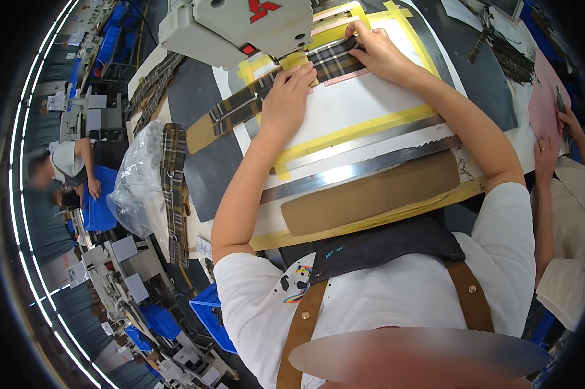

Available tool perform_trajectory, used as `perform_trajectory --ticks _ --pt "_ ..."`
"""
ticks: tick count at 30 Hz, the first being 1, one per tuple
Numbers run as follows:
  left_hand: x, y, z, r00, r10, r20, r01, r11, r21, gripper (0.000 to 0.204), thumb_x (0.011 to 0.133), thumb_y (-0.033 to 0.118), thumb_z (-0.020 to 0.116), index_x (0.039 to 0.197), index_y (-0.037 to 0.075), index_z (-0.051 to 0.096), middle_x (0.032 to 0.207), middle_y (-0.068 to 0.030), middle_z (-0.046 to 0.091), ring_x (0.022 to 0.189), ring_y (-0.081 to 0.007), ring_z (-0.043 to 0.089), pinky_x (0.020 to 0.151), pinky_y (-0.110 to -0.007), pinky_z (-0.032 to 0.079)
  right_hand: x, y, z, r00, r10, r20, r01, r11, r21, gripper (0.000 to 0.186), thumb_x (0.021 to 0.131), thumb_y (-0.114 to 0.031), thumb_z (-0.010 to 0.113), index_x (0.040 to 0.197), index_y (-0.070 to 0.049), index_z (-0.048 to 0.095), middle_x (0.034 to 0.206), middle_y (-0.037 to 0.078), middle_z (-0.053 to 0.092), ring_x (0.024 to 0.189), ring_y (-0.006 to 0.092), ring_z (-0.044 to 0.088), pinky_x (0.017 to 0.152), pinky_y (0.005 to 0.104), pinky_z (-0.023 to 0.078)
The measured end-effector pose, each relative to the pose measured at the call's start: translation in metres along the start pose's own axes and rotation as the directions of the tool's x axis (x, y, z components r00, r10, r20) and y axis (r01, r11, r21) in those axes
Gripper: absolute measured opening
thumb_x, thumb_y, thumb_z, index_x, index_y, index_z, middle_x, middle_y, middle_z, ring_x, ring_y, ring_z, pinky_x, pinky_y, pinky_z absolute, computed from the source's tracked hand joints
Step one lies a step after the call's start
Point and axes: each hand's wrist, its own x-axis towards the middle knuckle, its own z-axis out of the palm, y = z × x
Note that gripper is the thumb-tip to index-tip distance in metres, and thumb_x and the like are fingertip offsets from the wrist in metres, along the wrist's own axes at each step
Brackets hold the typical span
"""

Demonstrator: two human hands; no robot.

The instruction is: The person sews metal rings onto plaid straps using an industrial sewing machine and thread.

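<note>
Left hand: the left hand (286,97) is lying flat on the plaid strap (276,87), the fingers stretched out and pressing it down, not gripping.
Right hand: the right hand (378,53) is resting on the other end of the same strap, the fingers curled a little and the fingertips pushing on the cloth edge.
Strap place: the plaid strap is lying slanted across the white template board (364,107) with yellow tape borders, just under the head of the grey sewing machine (234,26).
Plastic bag: a clear plastic bag (137,181) is sitting at the left edge of the table; I cannot tell what is inside.
Beside bag: a second plaid strap (172,188) with a metal ring is hanging next to it.
Blue bin: a blue bin (208,318) is standing low by the person's left side; its content is too hidden to tell.
Neighbour: another person's hand (544,155) is showing at the right.
</note>
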Motion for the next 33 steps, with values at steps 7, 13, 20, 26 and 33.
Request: perform_trajectory --ticks 7,13,20,26,33 --pt "0.004 0.005 -0.006 0.999 0.008 0.043 -0.010 0.998 0.058 0.042 0.097 0.009 0.064 0.138 0.013 0.064 0.148 0.0020 0.062 0.120 -0.0293 0.060 0.100 -0.038 0.056 0.006 -0.007 -0.009 0.976 0.170 0.139 -0.175 0.984 0.023 0.036 0.094 0.004 0.069 0.123 -0.006 0.049 0.069 0.016 0.057 0.066 0.0365 0.055 0.066 0.0441 0.044" --pt "0.008 0.001 -0.007 0.997 0.063 0.053 -0.068 0.993 0.092 0.044 0.092 0.009 0.067 0.136 0.012 0.065 0.148 0.0006 0.062 0.115 -0.0313 0.058 0.101 -0.039 0.055 0.007 -0.008 -0.013 0.981 0.097 0.168 -0.102 0.995 0.022 0.026 0.096 0.002 0.068 0.118 -0.004 0.057 0.088 0.017 0.070 0.077 0.0353 0.068 0.072 0.0431 0.052" --pt "0.012 -0.007 -0.002 0.995 0.095 0.030 -0.097 0.991 0.088 0.041 0.091 0.011 0.066 0.132 0.010 0.067 0.149 -0.0004 0.062 0.114 -0.0320 0.058 0.103 -0.047 0.049 0.005 -0.002 -0.012 0.975 0.095 0.203 -0.097 0.995 -0.002 0.020 0.097 -0.001 0.067 0.116 -0.004 0.062 0.102 0.015 0.075 0.091 0.0353 0.072 0.081 0.0431 0.056" --pt "0.006 -0.013 -0.004 0.997 0.047 0.063 -0.043 0.997 -0.066 0.042 0.095 0.014 0.065 0.136 0.010 0.066 0.148 -0.0031 0.062 0.121 -0.0345 0.055 0.111 -0.049 0.043 0.005 -0.012 -0.018 0.950 0.151 0.272 -0.125 0.986 -0.112 0.018 0.099 -0.008 0.067 0.116 -0.008 0.063 0.109 0.009 0.076 0.101 0.0291 0.071 0.102 0.0420 0.044" --pt "0.001 -0.018 0.000 0.995 0.095 0.034 -0.092 0.993 -0.071 0.046 0.099 0.007 0.059 0.145 0.010 0.058 0.153 -0.0022 0.060 0.127 -0.0328 0.054 0.112 -0.048 0.039 -0.001 -0.006 -0.016 0.957 0.138 0.254 -0.118 0.989 -0.090 0.016 0.101 -0.010 0.066 0.117 -0.011 0.063 0.109 0.006 0.076 0.101 0.0248 0.072 0.106 0.0399 0.037"
